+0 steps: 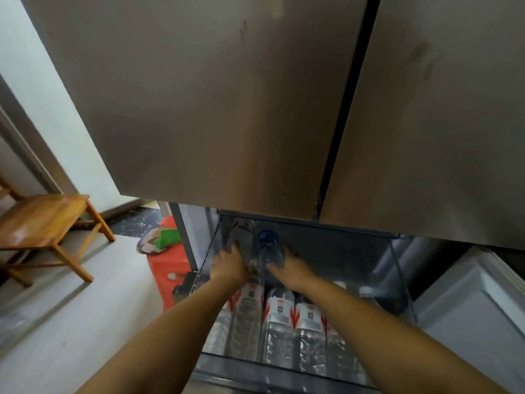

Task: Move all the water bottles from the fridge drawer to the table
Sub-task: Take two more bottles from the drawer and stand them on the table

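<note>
The fridge drawer is pulled out below the closed steel doors. Several clear water bottles with red-and-white labels lie side by side in its front part. At the back of the drawer my left hand is wrapped around a clear bottle whose top points away from me. Beside it my right hand grips a second bottle with a dark blue cap. Both held bottles are partly hidden under the fridge doors. The table is out of view.
Two large steel fridge doors fill the upper view, directly over the drawer. A wooden chair stands at the left on the pale floor. An orange bag and a green-and-grey object lie beside the fridge.
</note>
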{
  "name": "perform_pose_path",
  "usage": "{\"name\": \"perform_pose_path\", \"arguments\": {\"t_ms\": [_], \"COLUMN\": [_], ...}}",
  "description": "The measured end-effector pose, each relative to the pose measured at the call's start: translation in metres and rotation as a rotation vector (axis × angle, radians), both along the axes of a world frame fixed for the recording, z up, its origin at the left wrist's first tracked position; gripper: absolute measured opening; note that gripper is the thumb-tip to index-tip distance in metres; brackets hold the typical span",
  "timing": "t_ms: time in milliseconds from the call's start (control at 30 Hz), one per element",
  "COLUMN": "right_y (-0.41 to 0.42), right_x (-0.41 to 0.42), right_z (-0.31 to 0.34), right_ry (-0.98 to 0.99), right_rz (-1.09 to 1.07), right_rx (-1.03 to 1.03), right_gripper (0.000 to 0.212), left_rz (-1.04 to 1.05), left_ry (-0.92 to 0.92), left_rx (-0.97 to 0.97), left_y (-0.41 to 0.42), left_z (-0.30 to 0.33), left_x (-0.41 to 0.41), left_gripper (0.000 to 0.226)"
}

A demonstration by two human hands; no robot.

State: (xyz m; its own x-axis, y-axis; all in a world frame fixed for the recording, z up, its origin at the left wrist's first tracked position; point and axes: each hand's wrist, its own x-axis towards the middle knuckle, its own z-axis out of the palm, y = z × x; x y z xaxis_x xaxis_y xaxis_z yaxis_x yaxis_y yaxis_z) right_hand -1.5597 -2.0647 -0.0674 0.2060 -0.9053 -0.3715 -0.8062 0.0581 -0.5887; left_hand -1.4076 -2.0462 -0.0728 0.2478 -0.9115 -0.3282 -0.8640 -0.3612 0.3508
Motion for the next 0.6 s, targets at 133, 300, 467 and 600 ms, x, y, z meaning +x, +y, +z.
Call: {"name": "perform_pose_path", "arguments": {"t_ms": [133, 300, 467, 600], "right_y": [-0.014, -0.032, -0.012, 0.009], "right_x": [0.011, 0.018, 0.01, 0.003], "right_z": [-0.01, -0.02, 0.001, 0.012], "right_ry": [-0.093, -0.14, -0.266, -0.308], "right_rz": [-0.102, -0.213, -0.239, -0.329], "right_rx": [0.111, 0.205, 0.273, 0.285], "right_gripper": [0.083, 0.073, 0.039, 0.053], "left_rz": [0.087, 0.121, 0.14, 0.083], "left_ry": [0.209, 0.327, 0.348, 0.334], "left_rx": [-0.047, -0.134, -0.12, -0.098], "left_y": [-0.013, -0.006, 0.013, 0.035], "left_z": [-0.02, -0.007, 0.006, 0.018], "left_x": [0.012, 0.006, 0.003, 0.001], "left_gripper": [0.102, 0.094, 0.07, 0.059]}}
